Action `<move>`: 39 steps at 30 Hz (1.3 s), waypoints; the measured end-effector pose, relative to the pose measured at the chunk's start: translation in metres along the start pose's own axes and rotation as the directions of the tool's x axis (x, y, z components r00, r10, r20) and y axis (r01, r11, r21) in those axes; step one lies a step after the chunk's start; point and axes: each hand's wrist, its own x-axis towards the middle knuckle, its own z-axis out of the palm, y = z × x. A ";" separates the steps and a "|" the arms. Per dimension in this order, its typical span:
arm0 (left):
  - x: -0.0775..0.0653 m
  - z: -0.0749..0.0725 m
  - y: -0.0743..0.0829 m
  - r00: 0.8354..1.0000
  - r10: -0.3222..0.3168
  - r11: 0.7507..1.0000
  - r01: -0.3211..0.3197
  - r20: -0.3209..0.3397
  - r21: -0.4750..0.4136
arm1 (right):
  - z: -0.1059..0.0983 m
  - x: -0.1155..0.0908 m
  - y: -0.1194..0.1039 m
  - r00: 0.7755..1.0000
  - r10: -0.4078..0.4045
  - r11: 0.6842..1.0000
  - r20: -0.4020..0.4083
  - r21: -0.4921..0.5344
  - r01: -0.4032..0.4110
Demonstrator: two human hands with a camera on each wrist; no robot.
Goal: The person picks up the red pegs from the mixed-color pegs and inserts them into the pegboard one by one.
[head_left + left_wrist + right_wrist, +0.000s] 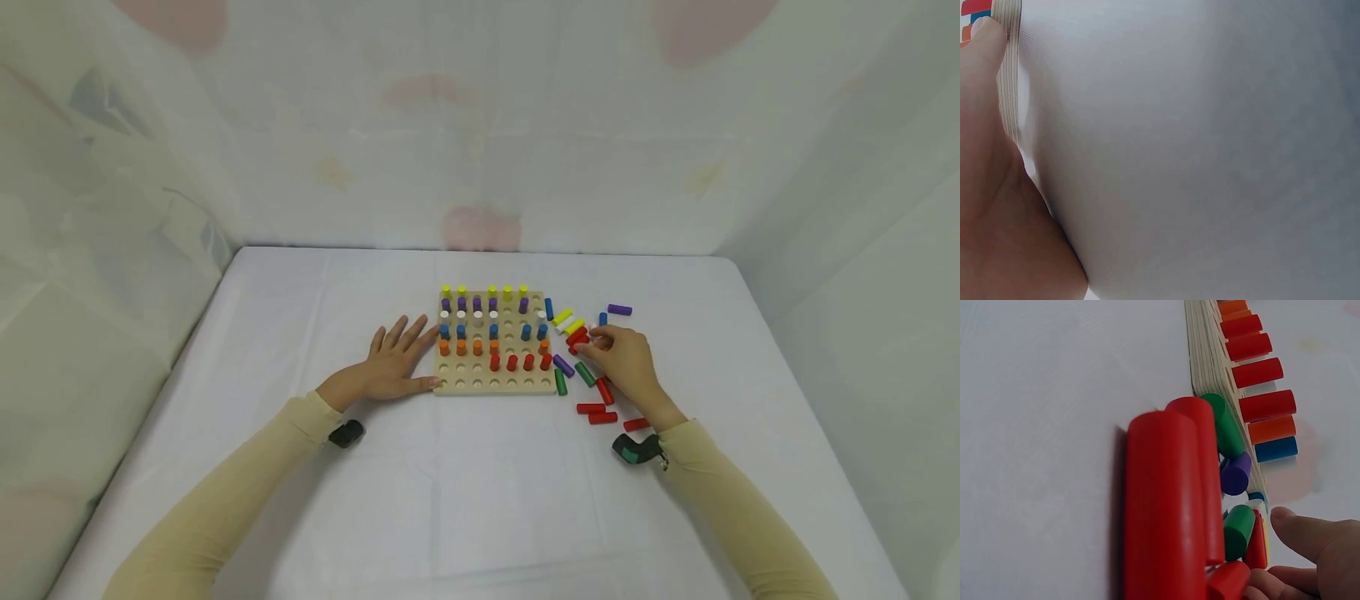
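Observation:
A wooden pegboard bears rows of yellow, purple, white, blue, orange and red pegs. Flat on the table with fingers spread, my left hand rests beside the board, thumb and a fingertip at its left edge. In the left wrist view its thumb lies against the layered board edge. Over the loose pegs right of the board is my right hand, fingers reaching down near red pegs. The right wrist view shows its thumb apart from the lower fingers, with no peg visible between them.
Loose pegs lie scattered right of the board: a purple peg farthest back, a green peg by the front right corner, and red pegs toward the front. A white cloth covers the table; hanging fabric surrounds its back and sides.

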 end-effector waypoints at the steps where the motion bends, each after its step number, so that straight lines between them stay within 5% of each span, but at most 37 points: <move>1: 0.000 0.000 0.000 1.000 0.002 1.000 -0.002 -0.003 0.000 | 0.000 0.000 -0.001 1.000 0.005 1.000 -0.005 -0.003 -0.005; 39: -0.002 -0.002 0.002 1.000 0.007 1.000 -0.008 -0.014 -0.011 | 0.009 0.006 -0.002 0.999 -0.002 1.000 -0.039 0.012 0.003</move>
